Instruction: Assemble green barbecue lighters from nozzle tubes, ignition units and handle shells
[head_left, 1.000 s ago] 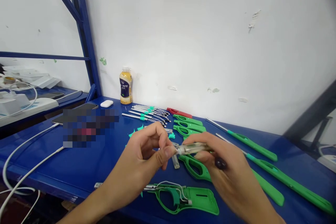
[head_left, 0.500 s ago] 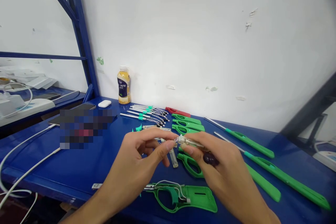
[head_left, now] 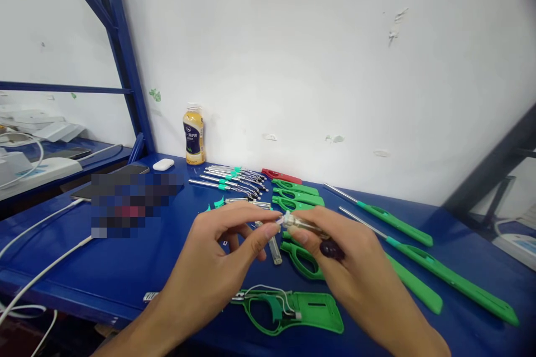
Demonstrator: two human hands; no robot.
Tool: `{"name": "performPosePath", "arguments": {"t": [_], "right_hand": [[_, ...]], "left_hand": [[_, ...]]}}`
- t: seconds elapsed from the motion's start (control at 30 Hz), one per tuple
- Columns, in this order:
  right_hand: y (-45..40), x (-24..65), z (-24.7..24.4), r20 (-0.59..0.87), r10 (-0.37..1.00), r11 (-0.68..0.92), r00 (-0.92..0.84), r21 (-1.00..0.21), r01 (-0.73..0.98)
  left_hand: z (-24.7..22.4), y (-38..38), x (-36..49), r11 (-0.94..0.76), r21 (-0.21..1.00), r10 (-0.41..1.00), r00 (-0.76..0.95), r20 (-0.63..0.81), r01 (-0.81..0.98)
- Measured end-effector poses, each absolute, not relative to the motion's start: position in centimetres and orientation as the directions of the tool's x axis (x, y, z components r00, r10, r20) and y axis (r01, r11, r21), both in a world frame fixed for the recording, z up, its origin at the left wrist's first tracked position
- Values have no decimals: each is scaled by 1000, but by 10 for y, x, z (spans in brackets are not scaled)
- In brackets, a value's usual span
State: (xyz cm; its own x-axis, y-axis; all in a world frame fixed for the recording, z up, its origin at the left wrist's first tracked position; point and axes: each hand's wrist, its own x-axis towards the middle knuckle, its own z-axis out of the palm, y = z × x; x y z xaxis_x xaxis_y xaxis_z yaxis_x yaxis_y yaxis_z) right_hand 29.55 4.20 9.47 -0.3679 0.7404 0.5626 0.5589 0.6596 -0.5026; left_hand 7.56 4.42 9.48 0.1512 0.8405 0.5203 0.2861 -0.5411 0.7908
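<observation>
Near the middle of the view, my right hand (head_left: pixel 349 251) grips a small clear tank with a whitish top (head_left: pixel 288 220), and a dark rounded handle (head_left: pixel 332 250) shows in the same hand. My left hand (head_left: pixel 226 251) pinches at the whitish end with thumb and forefinger; whatever tiny part is between them is too small to name. Below the hands lies an open green lighter casing (head_left: pixel 322 312) with a metal tube, white wire and teal trigger in it. Another clear tank (head_left: pixel 275 251) rests on the table behind my left fingertips.
Metal rods with wires (head_left: pixel 234 178), a red casing (head_left: pixel 282 176) and green casings (head_left: pixel 297 189) lie toward the wall. Long green lighters (head_left: pixel 456 279) are at the right. A yellow bottle (head_left: pixel 194 136), white case (head_left: pixel 163 164), phone (head_left: pixel 129 172) and cables stand or lie left on the blue table (head_left: pixel 138 268).
The view has shifted slightly, so the table items appear a little further left. Both hands keep their hold, and the clear tank in my right hand has turned slightly.
</observation>
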Motion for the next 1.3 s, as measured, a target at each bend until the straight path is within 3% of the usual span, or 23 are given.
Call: {"name": "performPosePath", "arguments": {"t": [0.2,0.4,0.6,0.83,1.3], "right_hand": [[36,333,105,599,676,696,-430,-325,640],[26,352,106,581,699,678,-417,-354,644],[15,349,48,479,745,640,-464,-318,699],[5,349,-2,472,775,584,-419,-285,760],[1,345,-5,393,803,568,-448,-278,774]], "left_hand": [[72,48,77,-546,701,832,399,386,459],[45,43,86,-579,597,796,545,264,556],[38,45,93,-593,557,774,602,196,581],[34,45,99,-605,528,775,592,219,596],[25,47,86,-569,546,822,444,357,615]]}}
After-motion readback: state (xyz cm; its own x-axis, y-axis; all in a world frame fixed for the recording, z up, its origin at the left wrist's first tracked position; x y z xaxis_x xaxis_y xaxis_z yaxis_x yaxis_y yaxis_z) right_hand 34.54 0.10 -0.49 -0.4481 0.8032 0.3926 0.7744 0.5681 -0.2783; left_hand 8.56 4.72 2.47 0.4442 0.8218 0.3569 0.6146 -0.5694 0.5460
